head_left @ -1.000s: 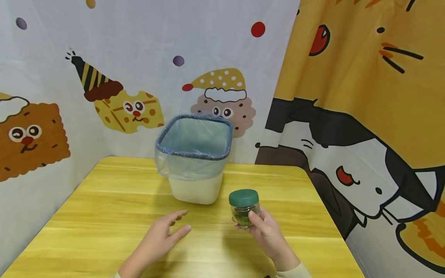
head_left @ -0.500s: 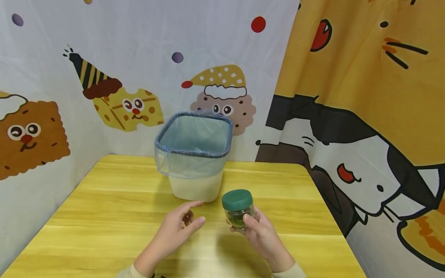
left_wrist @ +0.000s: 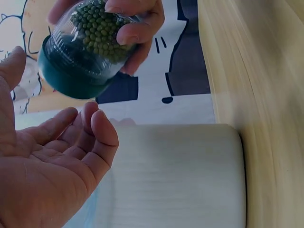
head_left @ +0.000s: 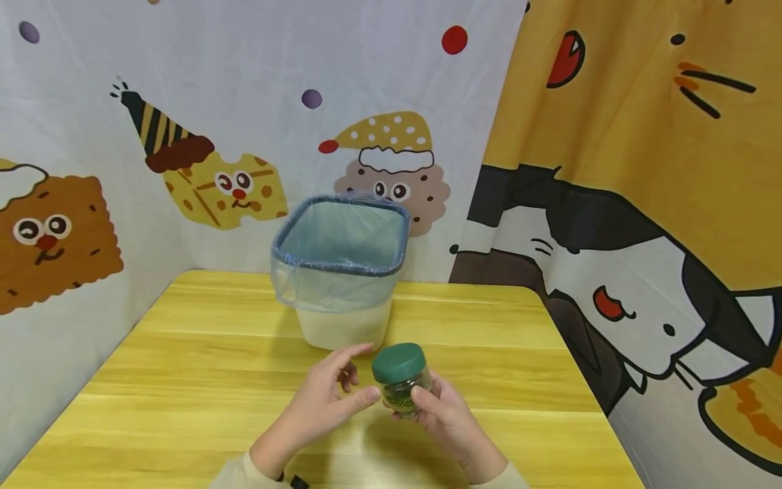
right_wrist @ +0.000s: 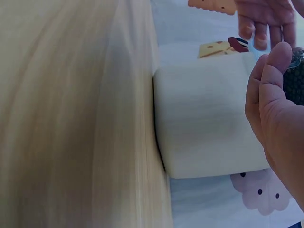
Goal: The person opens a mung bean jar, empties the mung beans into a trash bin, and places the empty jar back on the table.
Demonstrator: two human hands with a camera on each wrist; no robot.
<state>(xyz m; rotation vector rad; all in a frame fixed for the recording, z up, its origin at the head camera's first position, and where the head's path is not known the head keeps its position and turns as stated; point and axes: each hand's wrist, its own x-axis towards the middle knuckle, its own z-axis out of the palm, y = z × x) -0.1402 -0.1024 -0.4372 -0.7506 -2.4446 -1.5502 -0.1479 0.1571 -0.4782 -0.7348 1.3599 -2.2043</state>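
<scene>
My right hand point(head_left: 449, 418) holds a small clear jar point(head_left: 400, 394) above the table, its thumb across the near side. The jar has a green lid point(head_left: 400, 363) and is partly filled with small round green beans point(left_wrist: 98, 31). It leans a little toward the left hand. Just left of the jar, my left hand point(head_left: 326, 401) is spread with the thumb apart from the loosely bent fingers and holds nothing. In the left wrist view a gap shows between those fingertips point(left_wrist: 103, 126) and the lid.
Behind the hands stands a whitish bin point(head_left: 342, 329) lined with a translucent bluish bag point(head_left: 332, 292) folded over its rim. The yellow wood-grain table point(head_left: 201, 380) bears it. A cartoon-printed curtain point(head_left: 244, 54) hangs along the back and sides.
My right hand has brought the jar leftward and slightly down and tilted it a bit. The left hand has moved right and up, close to the lid. The bin stays put.
</scene>
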